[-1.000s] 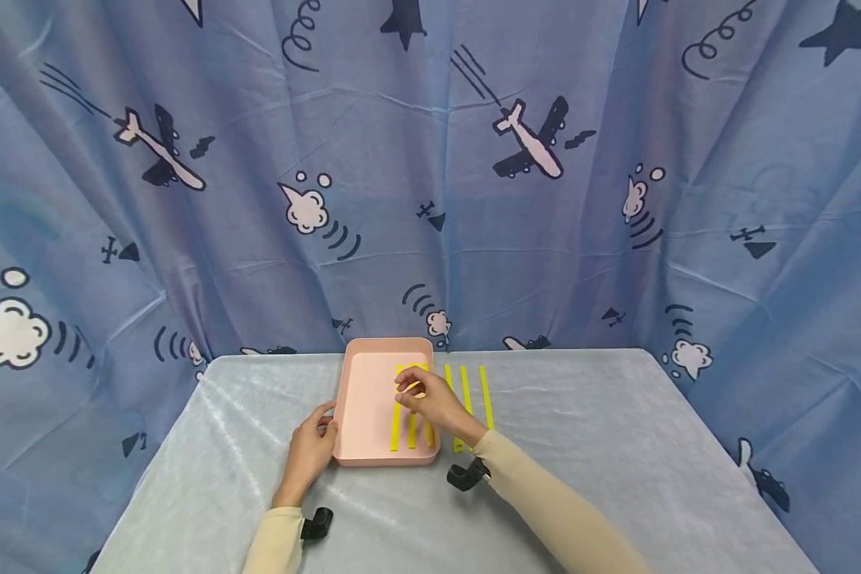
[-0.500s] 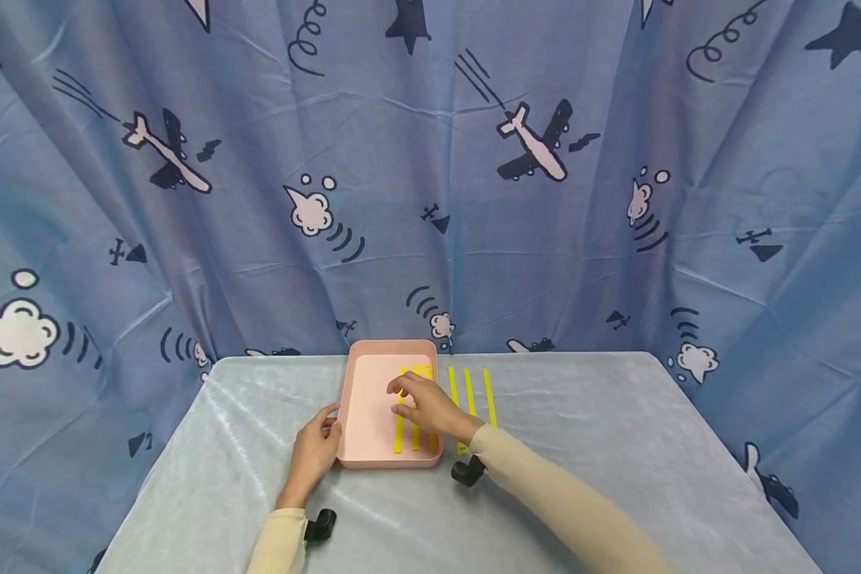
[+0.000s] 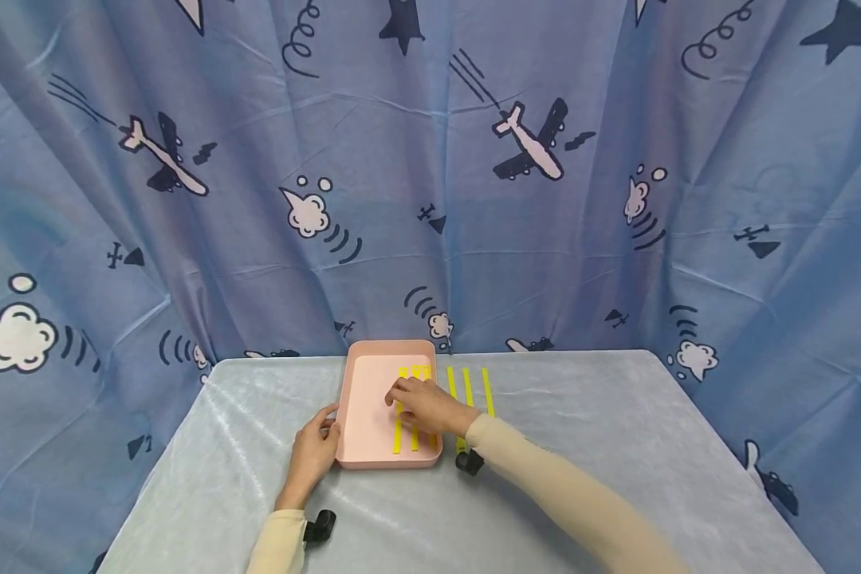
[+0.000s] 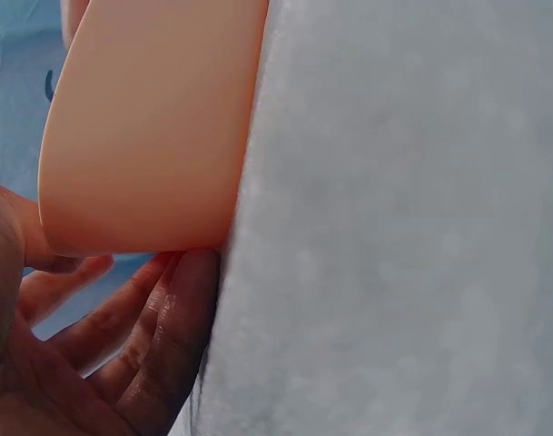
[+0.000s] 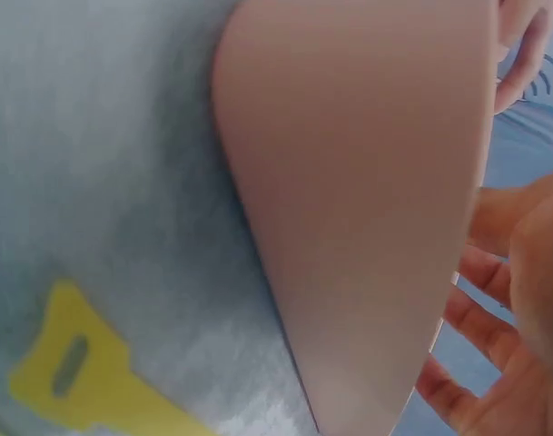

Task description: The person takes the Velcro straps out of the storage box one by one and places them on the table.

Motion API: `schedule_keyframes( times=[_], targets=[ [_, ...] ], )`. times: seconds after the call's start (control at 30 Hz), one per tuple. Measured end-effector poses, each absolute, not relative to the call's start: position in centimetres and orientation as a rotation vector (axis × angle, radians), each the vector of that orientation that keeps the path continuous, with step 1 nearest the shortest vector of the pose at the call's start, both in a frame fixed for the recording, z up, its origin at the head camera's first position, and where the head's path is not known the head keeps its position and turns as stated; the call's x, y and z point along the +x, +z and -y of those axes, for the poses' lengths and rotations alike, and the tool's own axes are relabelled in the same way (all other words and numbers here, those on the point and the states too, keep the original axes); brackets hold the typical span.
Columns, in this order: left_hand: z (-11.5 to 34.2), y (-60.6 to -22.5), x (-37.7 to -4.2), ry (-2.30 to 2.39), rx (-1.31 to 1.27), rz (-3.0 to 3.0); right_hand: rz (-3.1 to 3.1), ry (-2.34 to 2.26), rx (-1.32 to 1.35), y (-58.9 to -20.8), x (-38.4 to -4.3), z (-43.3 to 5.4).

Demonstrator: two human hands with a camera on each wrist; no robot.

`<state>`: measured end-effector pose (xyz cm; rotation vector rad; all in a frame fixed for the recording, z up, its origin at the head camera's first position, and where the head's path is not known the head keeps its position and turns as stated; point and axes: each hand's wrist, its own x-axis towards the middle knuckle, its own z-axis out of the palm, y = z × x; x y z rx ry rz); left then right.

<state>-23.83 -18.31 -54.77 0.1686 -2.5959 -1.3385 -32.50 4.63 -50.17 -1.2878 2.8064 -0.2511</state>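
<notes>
A shallow pink tray (image 3: 359, 430) lies on the table. Inside its right half are three narrow yellow strips (image 3: 398, 438), side by side and partly covered by my right hand (image 3: 430, 405). That hand reaches over the tray from the right, fingers bent loosely downward; in the right wrist view they are spread apart past the tray's rim, with no strip seen between them. My left hand (image 3: 311, 454) touches the tray's left side, its fingertips against the outer wall in the left wrist view. Right of the tray lie several more yellow strips (image 3: 488, 391), partly under the right forearm.
One yellow strip's slotted, widened end (image 5: 76, 363) shows close beside the tray in the right wrist view. Pale grey cloth covers the table (image 3: 603, 446). A blue patterned curtain (image 3: 373, 159) hangs behind its far edge.
My right hand's thumb and fingers have parted from their earlier near-pinch, and the hand has shifted slightly left and lower over the tray. My left hand stays at the tray's side.
</notes>
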Motion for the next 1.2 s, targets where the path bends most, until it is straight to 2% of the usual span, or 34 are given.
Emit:
schedule_keyframes(
  times=[0.57, 1.2],
  targets=[
    [18.2, -55.0, -23.7, -1.352, 0.153, 2.586, -2.76, 0.155, -1.397, -50.9, -33.3, -4.0],
    [18.3, -54.8, -23.8, -1.35, 0.154, 2.589, -2.751, 0.287, -1.452, -50.8, -33.4, -3.1]
  ],
)
